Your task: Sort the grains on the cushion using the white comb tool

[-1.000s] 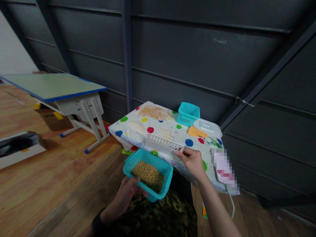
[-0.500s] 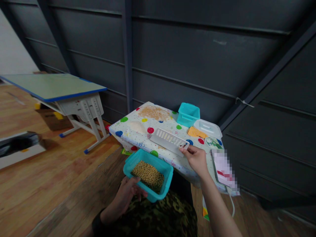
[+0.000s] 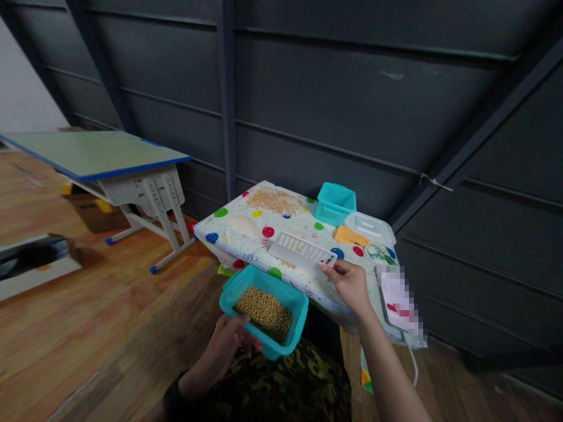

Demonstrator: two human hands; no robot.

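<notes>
Through the head camera I see my left hand [image 3: 229, 343] cupped under the near corner of a teal tub [image 3: 288, 331], with the fingers curled up against its wall, so it is grasping the tub. The tub is filled with tan beans [image 3: 264, 312]. It is held off the table [image 3: 229, 237], just below the table's near edge and above a lap in camouflage cloth.

My right hand [image 3: 350, 283] is over the near edge of the table, toward its right end. Thumb and fingers pinch the right end of a white slotted strip [image 3: 300, 248]. The strip runs leftward from the hand across the middle of the spotted tablecloth and is tilted, its long lower edge down on the cloth. A few loose grains lie just beside it.

At the far left corner of the table lies a spread of tan grain [image 3: 275, 200], and a paler heap [image 3: 243, 225] lies near the left edge. On the far edge stands a second teal tub [image 3: 335, 202], with a clear container [image 3: 372, 227] to its right and an orange pad [image 3: 349, 235] just in front of that. A blurred flat item [image 3: 398, 300] lies at the near right corner. Well apart to the left stands a green-topped desk [image 3: 94, 153].
</notes>
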